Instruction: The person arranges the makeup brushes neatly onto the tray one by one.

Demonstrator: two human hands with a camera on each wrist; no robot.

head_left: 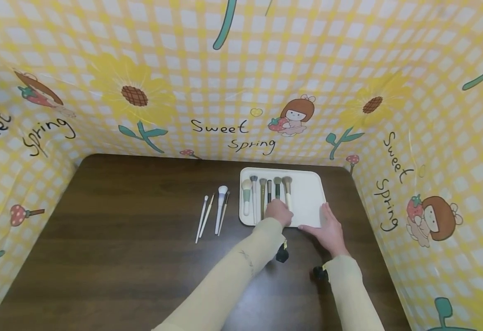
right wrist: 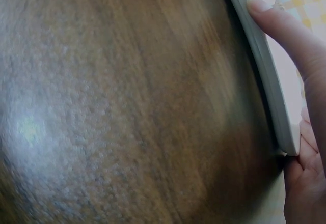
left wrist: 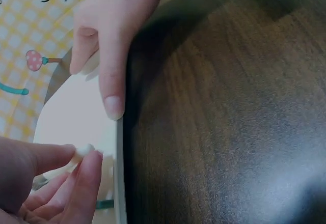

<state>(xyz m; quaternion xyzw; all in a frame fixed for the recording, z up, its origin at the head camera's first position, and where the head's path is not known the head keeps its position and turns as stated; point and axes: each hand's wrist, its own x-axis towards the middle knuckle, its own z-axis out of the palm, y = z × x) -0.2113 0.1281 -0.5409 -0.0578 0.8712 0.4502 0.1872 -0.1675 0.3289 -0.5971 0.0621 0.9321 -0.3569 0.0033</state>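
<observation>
A white tray (head_left: 307,193) lies on the table with several makeup brushes side by side in its left and middle part. My left hand (head_left: 278,212) is over the tray's front edge. Its thumb and finger pinch the rounded pale handle end of a makeup brush (left wrist: 84,151), seen in the left wrist view. The rightmost brush (head_left: 287,182) has a brown head and cream handle. My right hand (head_left: 330,231) grips the tray's front right corner, the thumb along the front rim and the fingers at the right side; in the right wrist view the thumb (right wrist: 282,28) presses the rim.
Left of the tray, several more brushes lie on the dark wooden table (head_left: 121,230), among them a fluffy white-headed brush (head_left: 221,207) and a thin brush (head_left: 202,218). A yellow checked cloth (head_left: 233,82) with printed flowers walls the table at the back and sides.
</observation>
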